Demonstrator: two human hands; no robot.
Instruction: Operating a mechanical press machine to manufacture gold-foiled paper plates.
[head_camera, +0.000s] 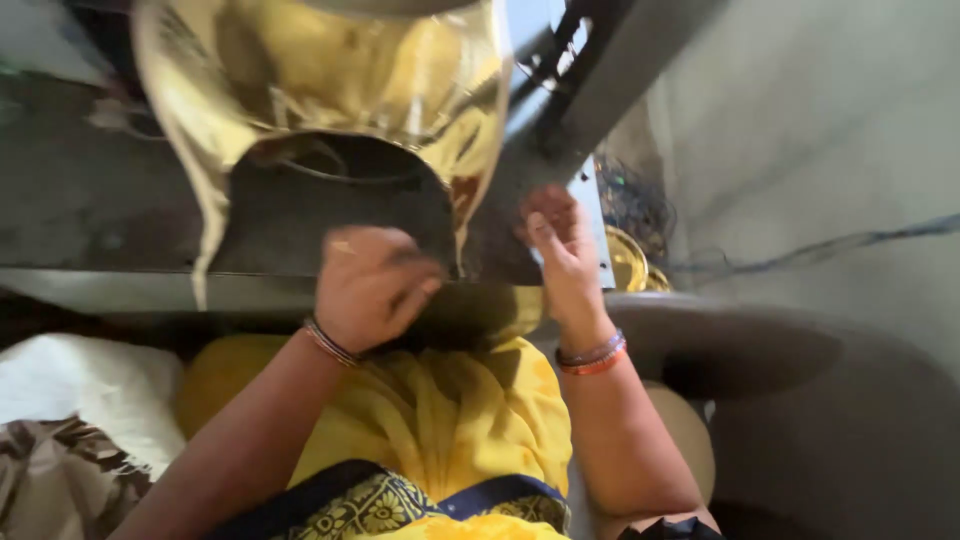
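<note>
At the near edge of the dark counter (90, 200), in the head view, both hands work on a sheet of shiny gold foil (330, 70). The foil hangs down from the top of the frame and spreads wide across the upper middle. It has an arched cut-out in its lower edge, leaving two narrow tails: one running down on the left side, one running down between the hands.

The left hand (368, 285) is curled into a loose fist just below the arch, knuckles up, thumb pressed against the forefinger. Its grip is narrow and seems to pinch something thin at the foil's lower edge, but the picture is too blurred to tell what. The right hand (558, 250) stands just right of the right-hand tail, fingers bent upward and partly closed. Whether it pinches the foil edge or only touches it I cannot tell.

The foil lies up and away from both hands, its long axis running from the top of the frame down toward the person. The right-hand tail falls between the two hands, and the left hand sits nearer the arch.

Bangles circle both wrists, the right wrist's orange and purple (592, 356). Yellow cloth (450, 410) with a dark blue patterned border covers the lap. A white cloth (80, 385) lies at the lower left. Beyond the right hand are round gold discs (628, 258) beside a tangle of thin wires (632, 200). No package, label or sign shows clearly.
</note>
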